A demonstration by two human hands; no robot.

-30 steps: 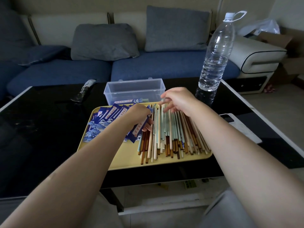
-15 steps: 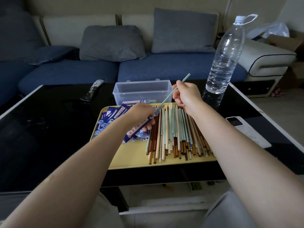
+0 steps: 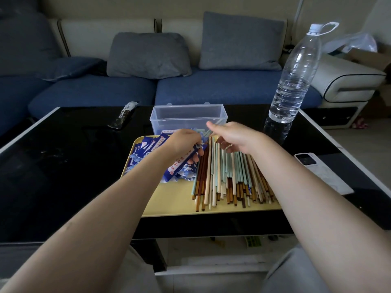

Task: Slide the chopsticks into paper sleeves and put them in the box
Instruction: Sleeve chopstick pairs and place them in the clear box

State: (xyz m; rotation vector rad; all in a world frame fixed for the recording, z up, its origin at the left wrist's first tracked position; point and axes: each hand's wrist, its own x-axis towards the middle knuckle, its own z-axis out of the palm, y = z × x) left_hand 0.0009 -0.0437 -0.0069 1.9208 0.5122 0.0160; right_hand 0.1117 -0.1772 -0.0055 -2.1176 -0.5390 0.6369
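- Blue paper sleeve: gripped in the left hand, fingers curled round it; lies slanted over the near edge of the sleeve pile, above the tray.
- Pale green chopstick: only a short length shows between the two hands, at the sleeve's far mouth; whether already inside the sleeve, cannot tell.
- Right hand: hovers over the far ends of the loose chopsticks, fingers loosely curled, thumb pointing left; grip on the green chopstick not discernible.
- Yellow tray: holds a pile of blue sleeves on its left half and a heap of loose chopsticks, brown, cream and pale green, on its right half, tips toward the near edge.
- Clear plastic box: stands just behind the tray, lid off; holds at least one sleeved item low against the near wall; count not readable.
- Black table: carries the tray, the box, a water bottle at far right, a white phone to the right, a dark wrapped item at far left.
- Blue sofa with grey cushions behind the table.
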